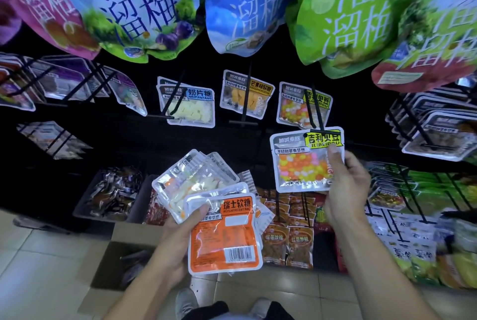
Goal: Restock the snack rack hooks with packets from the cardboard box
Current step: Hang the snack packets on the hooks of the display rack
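Two hands held snack packets in front of the black rack.

Left of the hook, the open cardboard box sat on the tiled floor, and the left hand clasped a fanned stack of packets, an orange-labelled one on top. Directly below the hook's tip, the right hand pinched a packet of coloured beans by its right edge, the packet's top touching the hook, behind a matching packet already hanging there.
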Demonstrator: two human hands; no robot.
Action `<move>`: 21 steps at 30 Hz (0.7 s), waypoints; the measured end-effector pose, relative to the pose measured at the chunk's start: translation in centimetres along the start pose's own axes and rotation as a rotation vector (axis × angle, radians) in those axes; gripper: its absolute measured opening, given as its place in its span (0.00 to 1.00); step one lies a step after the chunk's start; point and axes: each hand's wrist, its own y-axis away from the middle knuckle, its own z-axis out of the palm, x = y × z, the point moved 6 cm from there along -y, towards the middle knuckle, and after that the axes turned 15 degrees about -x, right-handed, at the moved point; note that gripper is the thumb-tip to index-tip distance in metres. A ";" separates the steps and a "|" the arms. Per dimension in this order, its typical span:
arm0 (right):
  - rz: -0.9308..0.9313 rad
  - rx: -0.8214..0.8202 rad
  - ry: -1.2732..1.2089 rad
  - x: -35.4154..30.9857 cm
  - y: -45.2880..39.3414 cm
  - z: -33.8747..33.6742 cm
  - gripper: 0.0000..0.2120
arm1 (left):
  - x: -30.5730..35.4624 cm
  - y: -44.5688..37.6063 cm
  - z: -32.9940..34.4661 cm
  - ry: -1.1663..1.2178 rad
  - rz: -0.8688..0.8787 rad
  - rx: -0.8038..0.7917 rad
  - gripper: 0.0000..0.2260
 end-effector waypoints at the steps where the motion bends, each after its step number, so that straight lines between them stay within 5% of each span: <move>1: 0.003 -0.013 -0.003 -0.1 0.0 0.0 0.11 | 0.0 0.0 0.0 0.002 -0.001 -0.002 0.25; 10: -0.010 0.104 -0.007 -0.7 -0.8 -0.9 0.21 | -0.5 -0.6 0.7 0.025 -0.019 -0.006 0.26; 21: -0.018 0.132 0.011 0.5 -0.8 -1.2 0.11 | -0.1 -1.1 1.5 0.007 -0.012 0.011 0.25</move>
